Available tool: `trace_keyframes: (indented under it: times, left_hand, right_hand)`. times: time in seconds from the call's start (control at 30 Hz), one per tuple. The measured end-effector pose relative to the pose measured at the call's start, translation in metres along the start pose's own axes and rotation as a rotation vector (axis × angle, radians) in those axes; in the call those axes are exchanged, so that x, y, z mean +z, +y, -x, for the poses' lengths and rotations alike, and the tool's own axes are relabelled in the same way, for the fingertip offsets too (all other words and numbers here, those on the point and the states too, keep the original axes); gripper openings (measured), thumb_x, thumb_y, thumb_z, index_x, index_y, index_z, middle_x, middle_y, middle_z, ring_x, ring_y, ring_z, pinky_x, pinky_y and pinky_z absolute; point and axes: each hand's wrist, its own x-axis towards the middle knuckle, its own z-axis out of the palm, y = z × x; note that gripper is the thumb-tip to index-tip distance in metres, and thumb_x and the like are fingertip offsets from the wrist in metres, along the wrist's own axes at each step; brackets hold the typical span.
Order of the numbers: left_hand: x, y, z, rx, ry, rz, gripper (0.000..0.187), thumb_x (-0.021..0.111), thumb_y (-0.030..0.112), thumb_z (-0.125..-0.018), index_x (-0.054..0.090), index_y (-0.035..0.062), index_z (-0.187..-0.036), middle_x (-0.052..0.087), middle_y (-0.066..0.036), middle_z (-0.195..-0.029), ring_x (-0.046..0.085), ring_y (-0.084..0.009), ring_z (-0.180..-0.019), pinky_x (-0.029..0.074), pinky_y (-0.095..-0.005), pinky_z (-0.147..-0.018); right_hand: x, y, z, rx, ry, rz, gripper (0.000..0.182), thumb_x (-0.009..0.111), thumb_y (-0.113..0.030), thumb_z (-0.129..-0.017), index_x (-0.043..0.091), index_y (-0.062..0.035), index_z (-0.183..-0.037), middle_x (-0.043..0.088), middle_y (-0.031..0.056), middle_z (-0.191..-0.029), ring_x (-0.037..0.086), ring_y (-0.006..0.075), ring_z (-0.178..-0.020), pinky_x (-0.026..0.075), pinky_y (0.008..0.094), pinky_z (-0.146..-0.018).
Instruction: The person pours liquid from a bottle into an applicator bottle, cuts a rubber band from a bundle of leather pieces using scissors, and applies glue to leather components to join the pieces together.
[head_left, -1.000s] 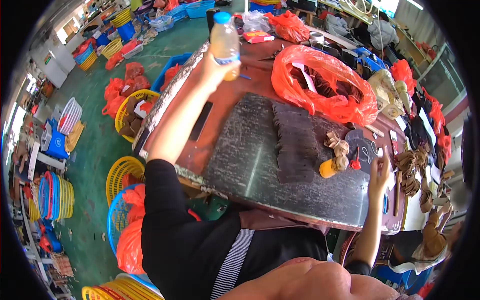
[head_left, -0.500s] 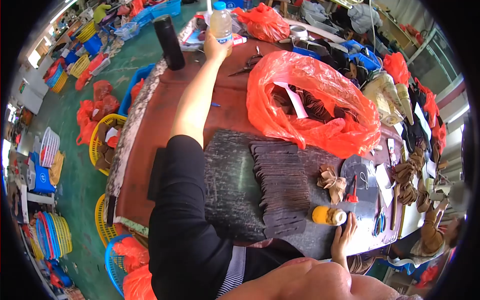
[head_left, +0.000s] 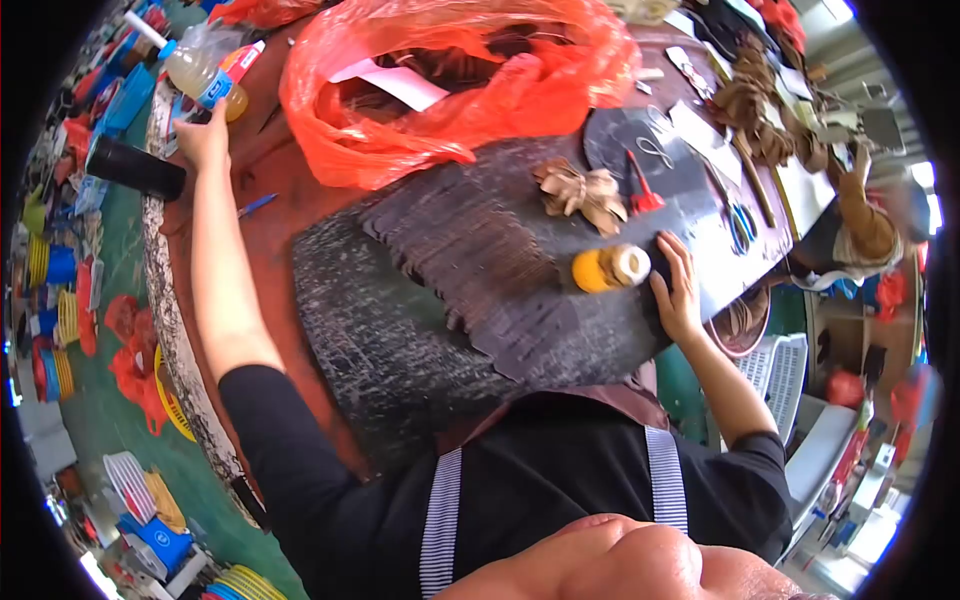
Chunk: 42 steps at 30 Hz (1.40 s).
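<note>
My left hand (head_left: 207, 142) is at the far left of the table, fingers apart, beside the lower end of a clear bottle (head_left: 203, 78) with a blue cap, holding nothing. A black cylinder (head_left: 137, 168) lies across the view just left of this hand. My right hand (head_left: 680, 290) rests open on the table edge, next to an orange jar (head_left: 607, 269) with a white rim. Between my arms, overlapping dark brown pieces (head_left: 470, 255) cover part of a scuffed dark board (head_left: 370, 340).
A red plastic bag (head_left: 450, 125) with dark pieces and paper inside stands beyond the board. Tan bundled pieces (head_left: 580, 195), a red-tipped tool (head_left: 643, 190) and blue-handled scissors (head_left: 741, 228) are at right. Another person (head_left: 865, 225) is at far right.
The view has swung right, showing more of my right arm. My left hand has let go of the bottle, which now leans in view. My right hand stays near the jar.
</note>
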Motion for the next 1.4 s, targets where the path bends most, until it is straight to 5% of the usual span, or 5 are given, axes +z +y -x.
trace_keyframes:
  times: [0.33, 0.6, 0.87, 1.0, 1.4]
  left_hand:
    - [-0.169, 0.305, 0.245, -0.172, -0.729, 0.771, 0.096, 0.081, 0.020, -0.081, 0.021, 0.0010, -0.153, 0.041, -0.018, -0.148, 0.038, -0.0263, -0.139, 0.029, -0.0430, -0.115]
    - [-0.152, 0.389, 0.437, -0.026, -0.887, 0.600, 0.109, 0.083, 0.000, -0.072, 0.014, 0.0062, -0.156, 0.032, -0.019, -0.155, 0.028, -0.0273, -0.146, 0.021, -0.0415, -0.120]
    - [-0.099, 0.400, 0.476, -0.171, -0.595, 0.550, 0.077, 0.078, 0.006, -0.081, 0.036, 0.0019, -0.145, 0.054, -0.016, -0.132, 0.054, -0.0244, -0.123, 0.042, -0.0359, -0.105]
    - [-0.107, 0.420, 0.476, -0.169, -0.626, 0.632, 0.064, 0.076, 0.011, -0.085, 0.044, 0.0004, -0.139, 0.059, -0.012, -0.126, 0.057, -0.0203, -0.117, 0.044, -0.0346, -0.102]
    - [-0.133, 0.496, 0.449, -0.317, -1.074, 1.202, 0.057, 0.072, 0.030, -0.090, 0.048, 0.0030, -0.134, 0.061, -0.003, -0.099, 0.059, -0.0099, -0.085, 0.049, -0.0281, -0.077]
  right_hand:
    - [-0.016, 0.040, -0.070, 0.130, 0.267, -0.393, 0.024, 0.072, -0.023, -0.090, 0.061, -0.0010, -0.092, 0.064, 0.0074, -0.073, 0.058, 0.0140, -0.067, 0.048, 0.0295, -0.066]
    - [-0.016, 0.037, -0.134, -0.045, -0.207, 0.194, 0.052, 0.071, -0.055, -0.081, 0.063, -0.0040, -0.080, 0.069, 0.0149, -0.078, 0.068, 0.0344, -0.076, 0.052, 0.0418, -0.069]
    - [-0.030, 0.082, -0.128, -0.014, -0.286, -0.830, 0.022, 0.070, -0.021, -0.090, 0.069, -0.0010, -0.100, 0.072, 0.0064, -0.088, 0.063, 0.0090, -0.080, 0.048, 0.0246, -0.072]
    - [-0.051, 0.048, -0.112, -0.158, -0.238, -1.541, 0.020, 0.067, -0.015, -0.093, 0.063, -0.0039, -0.110, 0.070, 0.0098, -0.109, 0.065, 0.0172, -0.102, 0.049, 0.0356, -0.096]
    - [-0.078, 0.011, -0.102, -0.448, -0.530, -1.822, 0.038, 0.074, -0.029, -0.087, 0.062, -0.0019, -0.111, 0.065, 0.0145, -0.109, 0.061, 0.0250, -0.104, 0.047, 0.0414, -0.095]
